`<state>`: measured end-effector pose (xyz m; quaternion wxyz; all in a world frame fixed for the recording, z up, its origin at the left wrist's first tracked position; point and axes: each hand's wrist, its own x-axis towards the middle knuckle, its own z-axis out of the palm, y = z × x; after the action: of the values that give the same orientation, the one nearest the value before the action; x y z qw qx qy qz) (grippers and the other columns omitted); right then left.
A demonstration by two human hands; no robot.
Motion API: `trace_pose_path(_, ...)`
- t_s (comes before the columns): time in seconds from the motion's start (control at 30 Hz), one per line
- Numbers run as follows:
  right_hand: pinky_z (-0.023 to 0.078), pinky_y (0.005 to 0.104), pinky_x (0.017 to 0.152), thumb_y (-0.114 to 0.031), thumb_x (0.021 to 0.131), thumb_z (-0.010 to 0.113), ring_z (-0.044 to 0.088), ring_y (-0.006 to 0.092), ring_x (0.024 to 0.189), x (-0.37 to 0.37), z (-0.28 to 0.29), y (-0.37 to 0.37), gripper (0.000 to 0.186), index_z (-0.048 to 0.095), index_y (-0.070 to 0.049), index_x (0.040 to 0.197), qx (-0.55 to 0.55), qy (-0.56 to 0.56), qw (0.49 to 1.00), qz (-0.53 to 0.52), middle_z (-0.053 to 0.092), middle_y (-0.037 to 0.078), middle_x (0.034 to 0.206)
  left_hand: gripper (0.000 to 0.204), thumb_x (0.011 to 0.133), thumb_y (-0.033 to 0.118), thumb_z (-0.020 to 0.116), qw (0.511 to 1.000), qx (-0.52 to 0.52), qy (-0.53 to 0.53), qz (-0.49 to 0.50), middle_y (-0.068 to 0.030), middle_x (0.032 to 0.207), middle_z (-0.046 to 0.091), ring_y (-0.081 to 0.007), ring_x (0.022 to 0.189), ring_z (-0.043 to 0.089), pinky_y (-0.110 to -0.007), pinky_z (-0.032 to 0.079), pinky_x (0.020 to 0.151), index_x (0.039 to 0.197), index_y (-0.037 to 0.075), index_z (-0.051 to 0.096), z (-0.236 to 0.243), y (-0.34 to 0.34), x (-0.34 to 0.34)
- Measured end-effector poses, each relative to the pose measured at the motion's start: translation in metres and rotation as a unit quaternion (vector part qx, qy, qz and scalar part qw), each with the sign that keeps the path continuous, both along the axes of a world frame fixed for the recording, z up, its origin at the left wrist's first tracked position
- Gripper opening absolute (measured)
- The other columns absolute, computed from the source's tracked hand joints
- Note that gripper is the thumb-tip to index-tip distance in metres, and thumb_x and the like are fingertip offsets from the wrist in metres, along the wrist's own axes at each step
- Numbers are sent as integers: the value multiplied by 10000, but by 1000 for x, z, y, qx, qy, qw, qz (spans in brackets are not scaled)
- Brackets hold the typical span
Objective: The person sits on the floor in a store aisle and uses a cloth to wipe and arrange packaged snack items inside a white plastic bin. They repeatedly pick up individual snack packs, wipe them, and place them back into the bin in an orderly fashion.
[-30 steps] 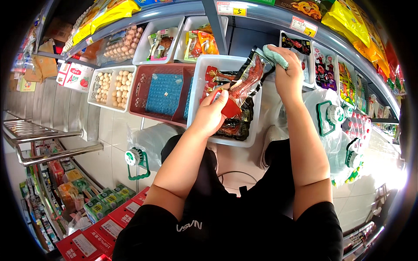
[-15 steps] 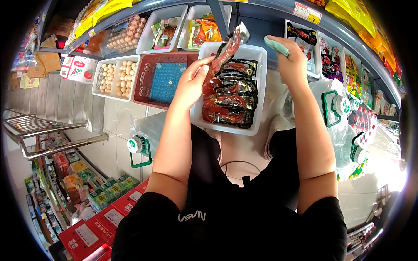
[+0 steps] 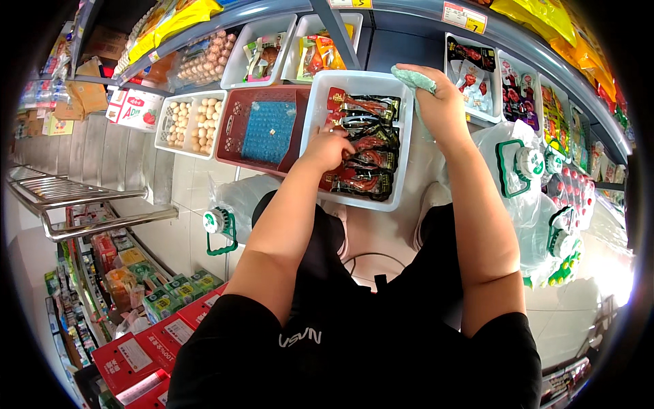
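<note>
A white plastic tub holds several dark vacuum-packed snack packets with red ends. My left hand is over its left half, fingers curled down among the packets, so what they grip, if anything, is hidden. My right hand is closed on a pale green cloth at the tub's upper right corner. Directly left of the tub sits a red-brown plastic basket with blue bubble wrap in it.
A shelf runs across the top, with snack bins beneath it. An egg bin is at left, near a metal railing. Large water jugs stand right, another left, red cartons lower left.
The packet my left hand held up is no longer raised; that hand has lowered into the tub. My right hand, still with the cloth, has moved slightly left.
</note>
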<state>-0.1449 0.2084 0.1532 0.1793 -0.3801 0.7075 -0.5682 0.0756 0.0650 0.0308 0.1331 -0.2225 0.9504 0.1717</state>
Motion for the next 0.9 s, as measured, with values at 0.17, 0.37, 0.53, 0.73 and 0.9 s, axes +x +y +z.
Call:
trace_pose_path(0.17, 455, 325, 984, 45, 815, 489, 621, 236, 1099, 1, -1, 2, 428, 726, -114, 1133, -19, 7, 999, 30, 676, 101, 1158, 477, 728, 130, 725, 971, -74, -223, -36, -53, 1538, 416, -360, 1463, 259, -579, 222, 1142, 1177, 291, 724, 4, 8, -15)
trace_pose_path(0.37, 455, 384, 1000, 56, 748, 466, 595, 307, 1123, 3, 4, 0, 469, 733, -109, 1097, -35, -21, 999, 24, 669, 141, 1134, 464, 733, 369, 777, 932, 45, -359, 6, -128, 1303, 615, -319, 1208, 570, -412, 454, 1002, 1139, 151, 718, 18, -28, -76)
trace_pose_path(0.53, 464, 384, 982, 62, 744, 468, 599, 317, 1106, -1, 5, 0, 464, 735, -105, 1085, -33, -6, 999, 18, 668, 152, 1117, 440, 897, 95, 551, 988, -77, -124, 45, -103, 1463, 485, -296, 1304, 501, -381, 424, 1072, 1336, 98, 569, -20, -52, -98)
trace_pose_path(0.73, 472, 383, 963, 65, 741, 470, 607, 319, 1078, -1, 4, -1, 454, 735, -95, 1073, -25, -39, 999, 20, 665, 156, 1111, 511, 932, 71, 466, 981, -174, -81, -27, -85, 1534, 392, -265, 1436, 341, -400, 262, 1189, 1439, 133, 453, -61, -69, -112)
trace_pose_path(0.9, 475, 376, 955, 62, 744, 480, 615, 313, 1061, -2, -5, -2, 443, 736, -97, 1070, -24, -39, 999, 14, 666, 146, 1106, 345, 928, 80, 479, 978, -172, -119, -8, -91, 1355, 542, -289, 1280, 503, -431, 370, 1105, 1248, 111, 605, -73, -73, -112)
